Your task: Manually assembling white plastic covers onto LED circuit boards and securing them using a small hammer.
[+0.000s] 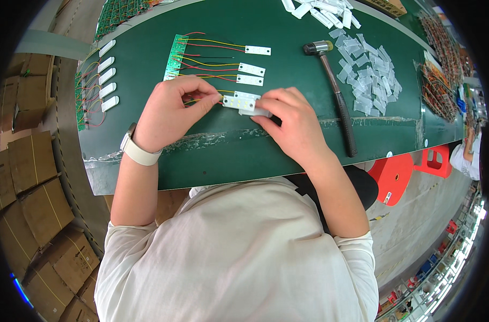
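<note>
My left hand is closed, thumb and forefinger pinched on the thin wires at the left end of a small white LED board. My right hand grips a white plastic case at the board's right end; the board overlaps the case, and fingers hide part of both. Wires run towards a green circuit board, its lower part behind my left hand. More white LED boards lie beyond my hands, on red, yellow and black wires from that green board.
A hammer lies right of my hands, beside a pile of clear plastic pieces. White cases are heaped at the far edge. Wired white modules line the left side. Wire bundles lie far right; red stools stand below the table.
</note>
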A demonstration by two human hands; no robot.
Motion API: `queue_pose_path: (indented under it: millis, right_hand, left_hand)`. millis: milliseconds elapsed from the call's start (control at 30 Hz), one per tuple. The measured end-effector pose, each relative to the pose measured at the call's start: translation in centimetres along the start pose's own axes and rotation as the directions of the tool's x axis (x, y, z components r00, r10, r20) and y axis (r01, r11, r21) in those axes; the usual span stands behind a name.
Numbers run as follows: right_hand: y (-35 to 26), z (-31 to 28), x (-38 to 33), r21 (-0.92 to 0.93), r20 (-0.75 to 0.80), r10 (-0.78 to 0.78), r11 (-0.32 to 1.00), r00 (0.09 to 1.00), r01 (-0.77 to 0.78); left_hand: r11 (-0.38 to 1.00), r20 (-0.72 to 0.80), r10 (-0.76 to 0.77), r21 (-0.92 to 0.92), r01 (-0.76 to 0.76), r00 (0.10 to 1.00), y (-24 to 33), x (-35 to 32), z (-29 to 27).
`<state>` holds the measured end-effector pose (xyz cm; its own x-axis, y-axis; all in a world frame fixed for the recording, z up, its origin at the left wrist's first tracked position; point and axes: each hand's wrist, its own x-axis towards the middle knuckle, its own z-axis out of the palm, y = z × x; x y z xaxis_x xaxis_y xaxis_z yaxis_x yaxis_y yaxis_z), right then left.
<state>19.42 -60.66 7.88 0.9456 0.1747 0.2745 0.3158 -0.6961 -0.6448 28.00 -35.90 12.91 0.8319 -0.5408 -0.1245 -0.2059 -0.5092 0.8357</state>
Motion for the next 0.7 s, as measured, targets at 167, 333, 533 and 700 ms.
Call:
queue_pose_path:
  millis: [167,333,533,700]
  right_hand:
    - [1.4,0.8,1.7,-0.009,-0.115,-0.004,1.000,0.993,0.003]
    - [1.3,0.7,1.2,0.079,-0.103,0.024,0.997,0.994,-0.016]
    - [1.9,0.9,1.0,0.056,-0.129,-0.054,0.997,0.990,0.062]
    - [1.2,0.2,0.9,-0.014,-0.013,-0.096,0.995,0.995,0.096]
  left_hand:
    - [0.997,-0.075,-0.080,-0.004,0.080,0.994,0.1,0.4,0.6]
    - [0.996,-0.087,-0.095,-0.011,0.094,0.992,0.7,0.7,2.1]
    - [0.986,-0.183,-0.071,0.133,0.096,0.981,0.6,0.8,3.8]
    - [0.966,-0.209,-0.058,0.236,0.107,0.976,0.3,1.0,4.2]
